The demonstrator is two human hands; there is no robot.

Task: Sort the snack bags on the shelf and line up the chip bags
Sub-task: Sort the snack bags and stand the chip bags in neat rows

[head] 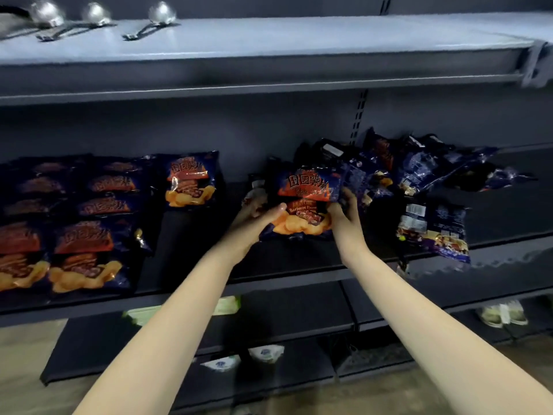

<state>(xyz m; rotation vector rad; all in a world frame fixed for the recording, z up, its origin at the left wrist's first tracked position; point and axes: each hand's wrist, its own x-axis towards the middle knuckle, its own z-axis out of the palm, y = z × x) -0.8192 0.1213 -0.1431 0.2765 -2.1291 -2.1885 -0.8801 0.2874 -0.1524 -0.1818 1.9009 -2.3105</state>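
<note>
Dark metal shelving fills the view, and the middle shelf [299,262] carries the snacks. At its centre a chip bag [305,199], dark blue with an orange label and printed chips, is held face up and tilted just above the shelf, between both hands. The left hand [260,214] takes its lower left edge, thumb lying across the front and fingers tucked behind, so that grip pinches the bag. The right hand [344,211] curls round the right edge, fingers on the front; its grip is also closed on the bag.

Left of the hands, lined-up bags [89,223] of the same print lie in overlapping rows, with one single bag [190,181] at the rows' right end, near the back wall. Right of the held bag, and partly behind it, sits a jumbled pile [404,166] of blue bags, touching it. Another loose bag [434,229] lies back-side up at the shelf's front edge.

Metal ladles [95,16] rest on the upper shelf [329,40].

Both forearms reach forward and upward from below, nearly straight, converging on the bag.
</note>
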